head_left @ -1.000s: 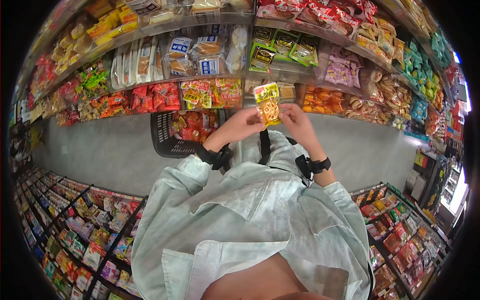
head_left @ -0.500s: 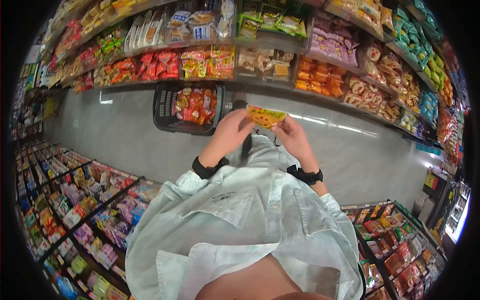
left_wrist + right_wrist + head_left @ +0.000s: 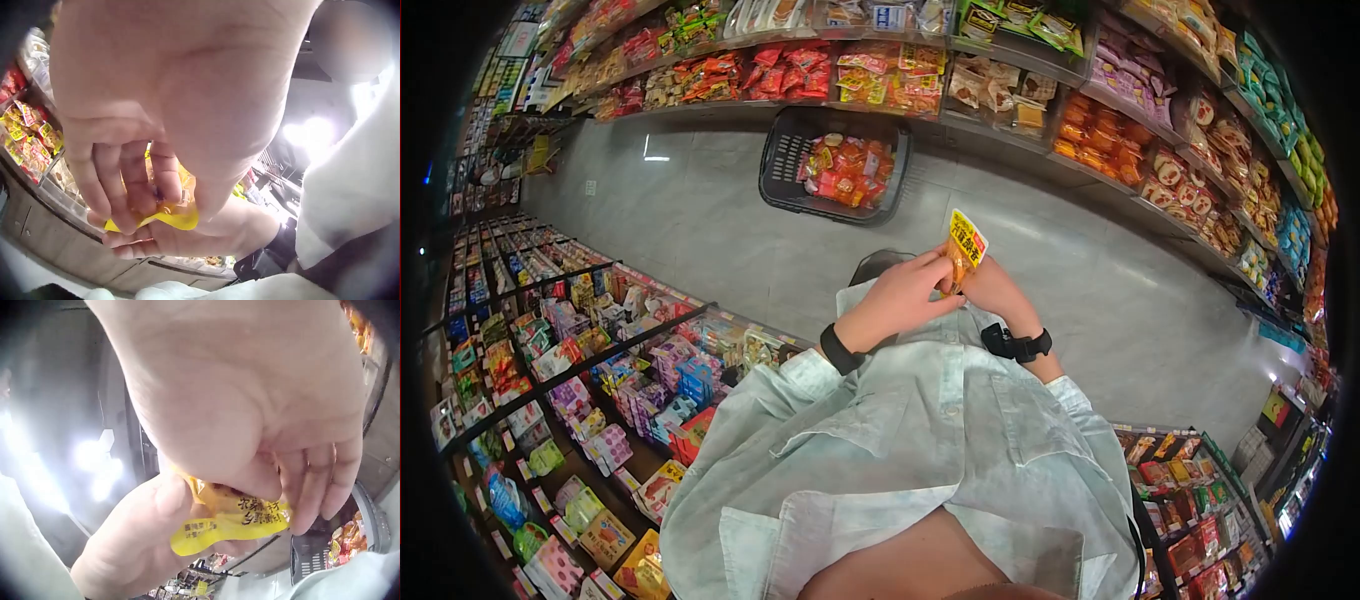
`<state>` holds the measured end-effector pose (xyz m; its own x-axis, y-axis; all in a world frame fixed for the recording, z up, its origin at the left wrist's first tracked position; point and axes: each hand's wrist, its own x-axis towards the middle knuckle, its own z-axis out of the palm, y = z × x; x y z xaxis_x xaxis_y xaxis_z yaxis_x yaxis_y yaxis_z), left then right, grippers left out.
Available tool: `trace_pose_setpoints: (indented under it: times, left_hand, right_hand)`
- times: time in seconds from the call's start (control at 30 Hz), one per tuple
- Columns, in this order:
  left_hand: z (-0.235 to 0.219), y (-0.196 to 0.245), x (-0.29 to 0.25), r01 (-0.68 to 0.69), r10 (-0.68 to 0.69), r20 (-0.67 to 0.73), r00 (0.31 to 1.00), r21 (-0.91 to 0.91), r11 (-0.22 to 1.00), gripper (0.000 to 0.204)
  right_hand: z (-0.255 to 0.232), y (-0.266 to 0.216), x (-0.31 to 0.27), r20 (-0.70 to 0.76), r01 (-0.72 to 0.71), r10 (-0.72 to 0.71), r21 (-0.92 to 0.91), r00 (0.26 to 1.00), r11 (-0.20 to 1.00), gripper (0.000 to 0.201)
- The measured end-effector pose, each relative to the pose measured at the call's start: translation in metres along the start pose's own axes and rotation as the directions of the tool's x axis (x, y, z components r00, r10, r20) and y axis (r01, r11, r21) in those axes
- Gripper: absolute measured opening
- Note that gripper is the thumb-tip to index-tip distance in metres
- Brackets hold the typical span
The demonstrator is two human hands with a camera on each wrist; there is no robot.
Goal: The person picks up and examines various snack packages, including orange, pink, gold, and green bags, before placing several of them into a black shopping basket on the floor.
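A yellow and orange snack packet [image 3: 966, 246] is held upright between both hands in front of the shirt. The left hand [image 3: 900, 298] has its fingers curled at the packet's lower left side, and the left wrist view shows those fingers over the packet [image 3: 181, 219]. From the other side the right hand [image 3: 997, 294] grips it; in the right wrist view the thumb and fingers of the right hand [image 3: 250, 394] pinch the packet [image 3: 231, 519], whose yellow edge carries dark print. Part of the packet's lower end is hidden by the fingers.
A dark basket [image 3: 778, 175] with red and orange packets stands on the grey floor [image 3: 700, 210] by the stocked shelves [image 3: 990, 128]. More racks of packaged goods [image 3: 605, 450] stand at the lower left and lower right.
The packet has turned from lying crosswise to upright, and the hands have come closer together around it. The view has shifted, with the shelves higher and the basket farther right.
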<state>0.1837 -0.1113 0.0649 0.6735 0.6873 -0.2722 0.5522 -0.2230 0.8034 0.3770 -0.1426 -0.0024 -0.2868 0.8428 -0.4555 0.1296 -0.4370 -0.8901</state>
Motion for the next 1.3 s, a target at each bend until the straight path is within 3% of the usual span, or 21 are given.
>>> trace_pose_setpoints:
  times: [0.07, 0.17, 0.27, 0.37, 0.43, 0.47, 0.6, 0.67, 0.77, 0.87, 0.97, 1.07, 1.2, 1.3]
  left_hand:
    - [-0.006, -0.016, -0.016, 0.009, -0.01, -0.008, 1.0, -0.017, 1.0, 0.034]
    - [-0.027, -0.049, -0.038, 0.031, -0.032, -0.016, 0.999, -0.057, 0.998, 0.032]
    - [-0.053, -0.09, -0.066, 0.033, -0.052, -0.083, 0.995, -0.215, 0.976, 0.038]
    - [-0.088, -0.116, -0.105, -0.003, -0.091, -0.216, 0.972, -0.402, 0.916, 0.06]
    - [-0.11, -0.148, -0.127, 0.016, -0.135, -0.232, 0.963, -0.453, 0.892, 0.073]
    - [-0.115, -0.167, -0.138, 0.046, -0.161, -0.239, 0.958, -0.423, 0.905, 0.069]
    - [-0.136, -0.214, -0.176, 0.115, -0.171, -0.152, 0.973, -0.322, 0.94, 0.061]
    - [-0.147, -0.22, -0.183, 0.139, -0.175, -0.089, 0.98, -0.321, 0.937, 0.055]
    - [-0.14, -0.235, -0.186, 0.141, -0.164, -0.047, 0.985, -0.316, 0.938, 0.046]
    - [-0.13, -0.237, -0.182, 0.073, -0.099, -0.083, 0.992, -0.273, 0.959, 0.042]
    - [-0.127, -0.219, -0.175, 0.106, -0.11, -0.001, 0.994, -0.254, 0.961, 0.04]
    - [-0.114, -0.21, -0.174, 0.037, -0.047, -0.038, 0.998, -0.23, 0.973, 0.038]
    - [-0.105, -0.192, -0.174, 0.065, -0.063, 0.014, 0.998, -0.24, 0.969, 0.035]
    - [-0.084, -0.182, -0.162, -0.044, 0.043, 0.038, 0.998, 0.015, 0.999, 0.033]
  right_hand:
    - [0.023, 0.005, 0.004, -0.072, 0.004, -0.003, 0.005, 0.997, 1.0, 0.027]
    - [0.05, 0.016, 0.023, -0.057, -0.005, -0.004, -0.157, 0.998, 0.988, 0.029]
    - [0.087, -0.015, 0.038, -0.086, -0.084, 0.073, -0.131, 0.994, 0.988, 0.041]
    - [0.141, -0.017, 0.06, -0.336, 0.101, -0.023, 0.216, 0.942, 0.971, 0.053]
    - [0.17, -0.035, 0.067, -0.329, 0.187, -0.077, 0.319, 0.941, 0.929, 0.058]
    - [0.184, -0.041, 0.068, -0.328, 0.225, -0.098, 0.375, 0.94, 0.899, 0.06]
    - [0.219, -0.029, 0.069, -0.161, 0.1, -0.073, 0.163, 0.984, 0.981, 0.05]
    - [0.228, -0.04, 0.064, -0.103, 0.024, -0.015, 0.083, 0.995, 0.996, 0.043]
    - [0.24, -0.037, 0.058, -0.128, -0.028, 0.032, 0.037, 0.991, 0.999, 0.033]
    - [0.244, -0.042, 0.048, -0.144, -0.046, 0.04, -0.04, 0.989, 0.998, 0.031]
    - [0.243, -0.038, 0.044, -0.184, -0.057, 0.044, -0.063, 0.982, 0.996, 0.03]
    - [0.241, -0.039, 0.044, -0.158, -0.104, 0.091, -0.08, 0.983, 0.991, 0.028]
    - [0.233, -0.026, 0.041, -0.084, -0.075, 0.07, -0.058, 0.994, 0.995, 0.027]
    - [0.216, -0.007, 0.035, -0.069, -0.028, 0.024, -0.061, 0.997, 0.998, 0.027]
